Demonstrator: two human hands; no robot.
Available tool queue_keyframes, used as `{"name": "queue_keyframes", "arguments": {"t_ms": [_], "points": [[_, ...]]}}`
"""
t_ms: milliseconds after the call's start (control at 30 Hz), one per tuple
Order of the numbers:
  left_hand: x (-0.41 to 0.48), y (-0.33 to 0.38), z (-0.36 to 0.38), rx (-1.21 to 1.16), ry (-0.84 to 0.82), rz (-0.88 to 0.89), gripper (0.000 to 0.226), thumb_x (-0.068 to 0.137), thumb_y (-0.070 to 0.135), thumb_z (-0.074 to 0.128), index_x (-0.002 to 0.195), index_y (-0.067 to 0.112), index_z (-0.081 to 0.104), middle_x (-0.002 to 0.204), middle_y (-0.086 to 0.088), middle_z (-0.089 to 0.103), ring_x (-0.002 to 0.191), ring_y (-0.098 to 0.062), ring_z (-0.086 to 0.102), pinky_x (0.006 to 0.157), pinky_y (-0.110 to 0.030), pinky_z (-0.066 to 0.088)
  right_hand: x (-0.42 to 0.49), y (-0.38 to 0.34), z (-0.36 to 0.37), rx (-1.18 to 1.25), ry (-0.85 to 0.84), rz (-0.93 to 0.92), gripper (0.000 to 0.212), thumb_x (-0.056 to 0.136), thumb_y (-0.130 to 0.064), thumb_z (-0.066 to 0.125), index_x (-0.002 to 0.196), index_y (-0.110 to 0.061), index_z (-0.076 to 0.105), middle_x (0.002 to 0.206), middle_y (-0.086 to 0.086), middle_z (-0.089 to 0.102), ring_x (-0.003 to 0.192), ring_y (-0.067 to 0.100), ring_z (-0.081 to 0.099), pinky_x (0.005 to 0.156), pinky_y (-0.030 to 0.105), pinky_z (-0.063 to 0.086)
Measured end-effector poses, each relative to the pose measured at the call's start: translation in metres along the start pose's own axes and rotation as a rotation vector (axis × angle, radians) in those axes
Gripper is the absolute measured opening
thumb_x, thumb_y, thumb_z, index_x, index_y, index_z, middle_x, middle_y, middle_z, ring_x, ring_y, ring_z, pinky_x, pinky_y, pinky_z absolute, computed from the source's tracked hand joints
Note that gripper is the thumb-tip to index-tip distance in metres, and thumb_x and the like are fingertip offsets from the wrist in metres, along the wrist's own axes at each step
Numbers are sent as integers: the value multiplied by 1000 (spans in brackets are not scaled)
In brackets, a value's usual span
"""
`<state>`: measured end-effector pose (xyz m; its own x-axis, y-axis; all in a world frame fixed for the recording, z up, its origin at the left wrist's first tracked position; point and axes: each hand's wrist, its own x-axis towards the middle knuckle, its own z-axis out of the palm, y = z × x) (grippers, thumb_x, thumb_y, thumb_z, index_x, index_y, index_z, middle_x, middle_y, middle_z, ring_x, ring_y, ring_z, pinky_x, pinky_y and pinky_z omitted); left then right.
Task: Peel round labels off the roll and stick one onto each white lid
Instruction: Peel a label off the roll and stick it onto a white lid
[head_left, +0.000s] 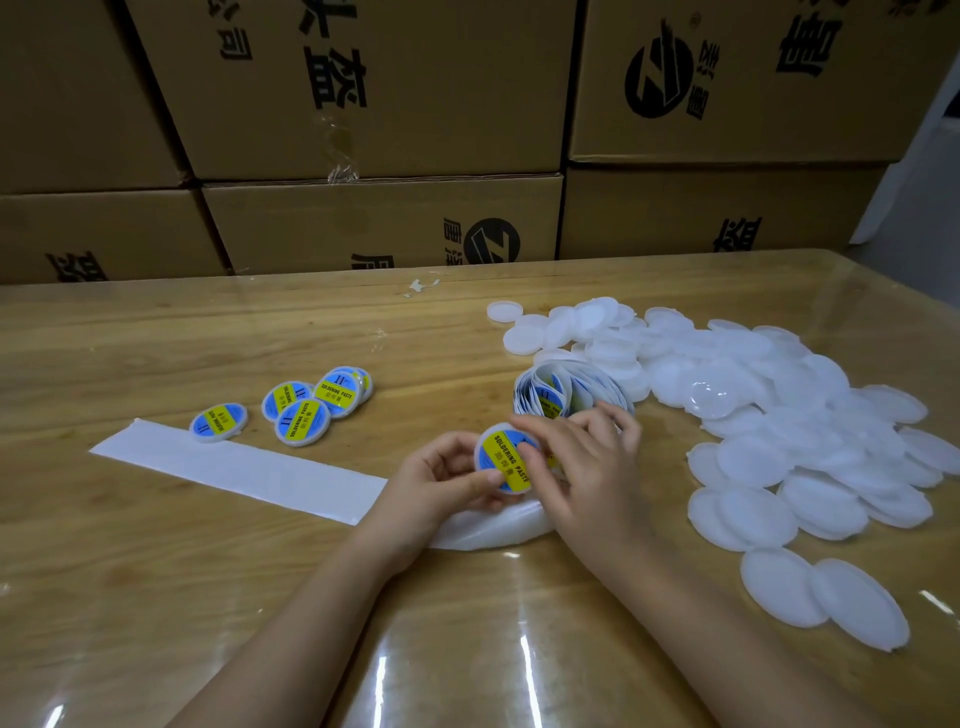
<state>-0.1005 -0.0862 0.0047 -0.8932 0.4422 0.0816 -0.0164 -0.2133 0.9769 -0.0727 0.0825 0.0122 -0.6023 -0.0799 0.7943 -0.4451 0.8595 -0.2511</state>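
My left hand (441, 480) grips a white lid (505, 460) by its edge, just above the table's middle. A round blue and yellow label covers the lid's top. Fingers of my right hand (582, 462) press on that label from the right. Behind my right hand stands the loosely coiled roll of labels (561, 387). A big heap of bare white lids (769, 415) spreads over the right side of the table. Several labelled lids (306, 408) lie in a loose group to the left.
A long strip of empty white backing paper (234, 465) runs from the left under my hands. Stacked cardboard boxes (374, 135) form a wall behind the wooden table (156, 571), which has a glossy plastic cover. Two bare lids (821, 597) lie near the right front.
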Motion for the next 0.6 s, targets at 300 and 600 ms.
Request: {"name": "queue_keyframes", "arguments": {"t_ms": [300,600], "points": [[5,31,-48,229,544,128,8,89,4,60,93,10,59,77,-5,71,71,-16,71,68,-25,56,-1,7,0,4,-70,29,25,90,-24,48,95,-18,72,80,-12,68,75,17,60,93,35,30],[3,8,-110,1054,944,-72,27,87,26,62,107,8,60,78,-1,58,82,-29,57,64,-33,35,0,6,-3,28,-61,64,27,91,-26,46,94,-19,72,80,-14,66,76,13,59,93,39,33]]}}
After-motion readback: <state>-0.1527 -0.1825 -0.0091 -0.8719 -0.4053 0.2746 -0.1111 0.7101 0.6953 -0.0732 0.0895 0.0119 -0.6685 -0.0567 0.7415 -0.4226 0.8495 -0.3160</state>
